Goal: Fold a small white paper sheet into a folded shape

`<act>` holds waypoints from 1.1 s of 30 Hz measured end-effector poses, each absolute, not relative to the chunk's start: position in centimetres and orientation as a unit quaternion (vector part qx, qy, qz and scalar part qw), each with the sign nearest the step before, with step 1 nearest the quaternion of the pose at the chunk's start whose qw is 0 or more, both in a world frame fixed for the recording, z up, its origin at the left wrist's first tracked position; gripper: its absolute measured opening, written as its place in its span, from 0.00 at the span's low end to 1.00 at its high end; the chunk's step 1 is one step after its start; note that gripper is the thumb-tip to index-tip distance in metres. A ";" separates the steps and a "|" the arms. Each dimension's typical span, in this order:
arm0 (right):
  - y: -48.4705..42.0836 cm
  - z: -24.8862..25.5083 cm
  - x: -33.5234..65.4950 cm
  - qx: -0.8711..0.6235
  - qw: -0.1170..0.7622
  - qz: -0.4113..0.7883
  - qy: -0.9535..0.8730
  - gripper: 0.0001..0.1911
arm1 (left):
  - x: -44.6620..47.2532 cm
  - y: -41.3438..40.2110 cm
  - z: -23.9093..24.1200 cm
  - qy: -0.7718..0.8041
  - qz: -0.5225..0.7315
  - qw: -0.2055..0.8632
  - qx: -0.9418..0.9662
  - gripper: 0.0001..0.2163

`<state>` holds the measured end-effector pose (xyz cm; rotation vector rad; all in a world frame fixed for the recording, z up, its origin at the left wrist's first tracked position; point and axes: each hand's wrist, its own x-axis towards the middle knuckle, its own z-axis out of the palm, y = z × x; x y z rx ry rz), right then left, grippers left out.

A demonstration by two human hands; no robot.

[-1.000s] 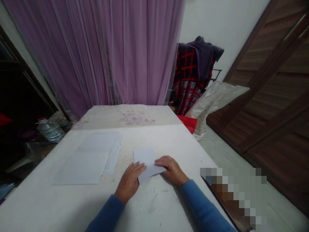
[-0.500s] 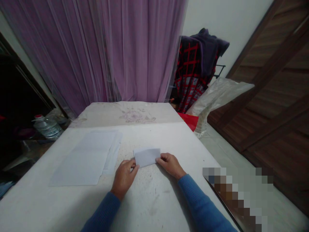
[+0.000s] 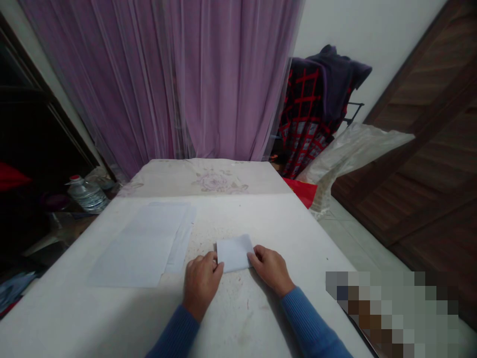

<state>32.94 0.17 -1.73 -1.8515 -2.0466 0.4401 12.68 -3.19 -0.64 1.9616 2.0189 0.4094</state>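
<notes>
A small folded piece of white paper point(image 3: 234, 251) lies on the white table point(image 3: 261, 318) in front of me. My left hand point(image 3: 201, 282) pinches its near left corner, fingers curled. At the paper's right edge, my right hand point(image 3: 271, 268) grips it with curled fingers. Both arms wear blue sleeves. A stack of white paper sheets point(image 3: 143, 243) lies flat to the left of my hands, untouched.
A floral cloth point(image 3: 212, 176) covers the table's far end, with a purple curtain point(image 3: 167, 79) behind. A water bottle point(image 3: 86, 194) stands at the left. Checked clothing point(image 3: 313, 114), a plastic bag point(image 3: 350, 149) and a red bag point(image 3: 303, 191) sit at the right, beside a wooden door point(image 3: 428, 164).
The paper has been folded smaller: a larger tilted sheet became a narrow strip, then a squarer piece. Both hands moved to pinch its edges. The camera shifted slightly left.
</notes>
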 end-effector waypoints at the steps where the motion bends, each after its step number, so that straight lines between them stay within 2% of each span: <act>1: -0.1 -1.9 32.7 -0.659 0.175 0.135 -0.719 0.13 | 12.7 -3.1 -0.5 0.704 0.132 0.149 0.682 0.07; 6: -1.1 -3.1 31.9 -0.672 0.208 0.050 -0.709 0.11 | 12.8 -2.7 0.4 0.715 0.089 0.170 0.672 0.12; 10: -1.1 -3.6 31.9 -0.675 0.233 0.064 -0.697 0.11 | 12.8 -2.6 0.6 0.721 0.086 0.182 0.663 0.15; 13: -1.0 -3.7 31.9 -0.674 0.240 0.068 -0.695 0.13 | 12.8 -2.6 0.6 0.722 0.087 0.179 0.663 0.13; 17: -1.0 -3.7 31.8 -0.678 0.222 0.048 -0.699 0.11 | 12.6 -2.6 0.7 0.719 0.088 0.177 0.667 0.08; 33: -0.5 -2.9 31.3 -0.694 0.152 -0.005 -0.704 0.13 | 12.6 -1.0 0.5 0.734 0.023 0.160 0.659 0.13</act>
